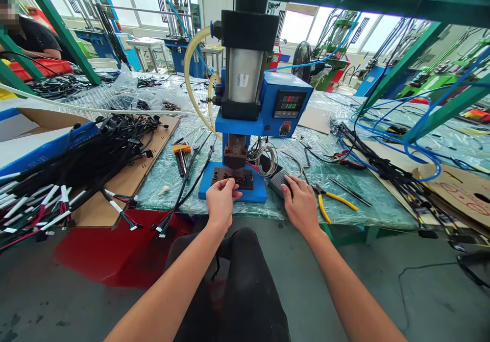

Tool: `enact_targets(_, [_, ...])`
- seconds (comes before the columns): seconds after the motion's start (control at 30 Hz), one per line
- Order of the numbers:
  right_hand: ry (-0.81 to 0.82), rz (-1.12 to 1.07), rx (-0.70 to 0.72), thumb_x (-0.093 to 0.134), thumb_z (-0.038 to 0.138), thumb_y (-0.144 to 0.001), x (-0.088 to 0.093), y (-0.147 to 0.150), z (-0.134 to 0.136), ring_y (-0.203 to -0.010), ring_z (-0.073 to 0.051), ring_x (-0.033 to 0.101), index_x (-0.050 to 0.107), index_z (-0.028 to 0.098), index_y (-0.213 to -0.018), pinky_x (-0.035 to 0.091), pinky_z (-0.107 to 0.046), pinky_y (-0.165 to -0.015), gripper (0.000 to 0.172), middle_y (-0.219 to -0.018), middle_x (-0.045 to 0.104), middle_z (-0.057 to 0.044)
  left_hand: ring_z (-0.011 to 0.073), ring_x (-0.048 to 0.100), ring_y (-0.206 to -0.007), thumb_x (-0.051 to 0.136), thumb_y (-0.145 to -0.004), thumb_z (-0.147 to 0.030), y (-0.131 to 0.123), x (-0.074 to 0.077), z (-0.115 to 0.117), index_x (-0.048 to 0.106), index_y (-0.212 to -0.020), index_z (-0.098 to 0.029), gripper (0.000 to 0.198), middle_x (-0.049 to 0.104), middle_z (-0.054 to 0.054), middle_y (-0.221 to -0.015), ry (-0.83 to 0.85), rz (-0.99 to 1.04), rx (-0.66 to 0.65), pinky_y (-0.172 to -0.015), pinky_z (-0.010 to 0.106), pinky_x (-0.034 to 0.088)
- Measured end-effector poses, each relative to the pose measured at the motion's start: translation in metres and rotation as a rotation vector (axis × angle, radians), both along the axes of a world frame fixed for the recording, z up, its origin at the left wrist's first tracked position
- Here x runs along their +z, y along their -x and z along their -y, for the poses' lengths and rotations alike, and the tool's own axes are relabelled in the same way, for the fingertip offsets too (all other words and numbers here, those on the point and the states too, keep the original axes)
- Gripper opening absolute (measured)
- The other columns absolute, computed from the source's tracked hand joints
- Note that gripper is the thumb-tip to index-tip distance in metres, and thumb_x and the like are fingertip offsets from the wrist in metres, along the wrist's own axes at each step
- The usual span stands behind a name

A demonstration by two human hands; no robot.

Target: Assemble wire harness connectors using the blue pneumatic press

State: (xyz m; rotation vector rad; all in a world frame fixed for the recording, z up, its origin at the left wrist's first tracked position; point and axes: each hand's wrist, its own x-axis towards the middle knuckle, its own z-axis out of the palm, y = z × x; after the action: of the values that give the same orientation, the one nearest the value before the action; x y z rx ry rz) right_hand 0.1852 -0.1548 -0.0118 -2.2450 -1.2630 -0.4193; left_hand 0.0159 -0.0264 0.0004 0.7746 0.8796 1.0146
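Note:
My left hand (221, 202) reaches the dark metal die plate (233, 178) on the base of a blue pneumatic bench press (245, 71). Its thumb and fingers pinch together at the die, and whatever they hold is too small to tell. My right hand (301, 204) rests over a grey pedal switch (278, 182), partly hiding it. Yellow-handled pliers (333, 200) lie just right of that hand. A digital temperature controller (290, 104) glows on the press's blue housing.
Bundled black wire harnesses (95, 153) lie on cardboard at left, with more loose cables (184, 178) beside the press base. Blue tubing and wires (398, 163) cover cardboard at right. A seated co-worker (34, 38) is at far left, and green frame posts (401, 66) rise around the plastic-covered table (367, 209).

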Motion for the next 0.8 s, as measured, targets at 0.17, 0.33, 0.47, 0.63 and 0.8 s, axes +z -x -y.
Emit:
enact_targets(0.17, [-0.015,0.000,-0.005,0.036,0.043,-0.101,-0.0011,0.0013,-0.0007,-0.125,-0.028,0.052,0.062,0.014,-0.130,0.038,-0.046,-0.108,0.048,-0.133,0.061,-0.013,0.0095,0.059,-0.045,0.076,-0.065,-0.035,-0.0003,0.0002,-0.0001,0.064,-0.077,-0.013,0.027,0.066,0.001,-0.063,0.006,-0.005,0.005,-0.054,0.026,0.052])
enact_targets(0.33, [-0.020,0.008,0.002,0.036,0.043,-0.102,-0.0006,0.0015,-0.0005,-0.124,-0.028,0.052,0.063,0.013,-0.129,0.038,-0.045,-0.108,0.049,-0.132,0.062,-0.014,0.0101,0.059,-0.045,0.077,-0.065,-0.035,-0.0006,-0.0002,0.0004,0.064,-0.077,-0.013,0.028,0.066,0.001,-0.063,0.001,-0.004,0.009,-0.053,0.026,0.053])
enact_targets(0.47, [-0.018,0.004,0.002,0.035,0.043,-0.102,-0.0015,0.0009,0.0000,-0.124,-0.029,0.052,0.063,0.015,-0.130,0.038,-0.045,-0.108,0.049,-0.132,0.062,-0.013,0.0097,0.060,-0.046,0.077,-0.066,-0.035,0.0002,-0.0012,0.0004,0.064,-0.078,-0.013,0.028,0.066,0.001,-0.064,-0.004,-0.010,0.003,-0.053,0.025,0.053])
enact_targets(0.63, [-0.013,0.006,0.001,0.035,0.044,-0.102,-0.0032,-0.0001,-0.0001,-0.125,-0.030,0.052,0.062,0.014,-0.131,0.039,-0.046,-0.108,0.050,-0.133,0.062,-0.013,0.0100,0.060,-0.047,0.077,-0.067,-0.036,0.0009,-0.0012,0.0000,0.064,-0.079,-0.013,0.029,0.067,0.001,-0.065,-0.016,-0.023,-0.009,-0.055,0.026,0.054])
enact_targets(0.8, [-0.029,0.004,0.010,0.035,0.044,-0.102,-0.0032,0.0000,-0.0005,-0.125,-0.029,0.052,0.063,0.014,-0.130,0.039,-0.046,-0.108,0.049,-0.132,0.062,-0.013,0.0099,0.060,-0.045,0.077,-0.066,-0.036,-0.0001,0.0003,-0.0003,0.063,-0.077,-0.014,0.028,0.066,0.001,-0.064,-0.006,-0.027,-0.002,-0.053,0.026,0.054])
